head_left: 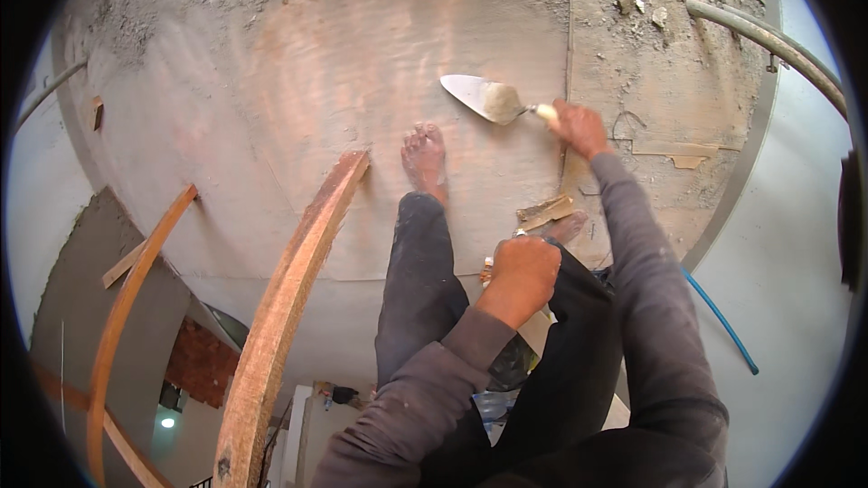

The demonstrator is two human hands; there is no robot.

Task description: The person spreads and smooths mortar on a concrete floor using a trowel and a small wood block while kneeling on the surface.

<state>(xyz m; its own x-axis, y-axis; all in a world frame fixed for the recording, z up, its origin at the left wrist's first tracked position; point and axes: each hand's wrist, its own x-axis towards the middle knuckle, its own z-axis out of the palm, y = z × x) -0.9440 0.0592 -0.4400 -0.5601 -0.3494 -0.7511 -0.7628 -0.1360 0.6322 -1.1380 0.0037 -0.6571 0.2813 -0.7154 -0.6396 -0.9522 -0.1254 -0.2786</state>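
Note:
My right hand (581, 129) is wrapped round the pale handle of a pointing trowel (479, 97). Its pointed blade reaches to the left, low over the dusty board floor (344, 54). Grey mortar or dust clings to the part of the blade nearer the handle. My left hand (524, 273) is closed in a fist in front of my right knee. Small whitish bits show at its edge, but whatever it holds is hidden. A broken piece of wood (545, 211) lies by my right foot (567, 229), beyond the left hand. My bare left foot (424, 161) stands on the boards.
A thick timber (294, 307) rises at my left, with a thinner curved-looking one (131, 307) farther left. Rubble (633, 9) covers the far right of the floor. A pale hose or pipe (768, 41) runs at the right edge, and a blue tube (723, 318) sticks out below.

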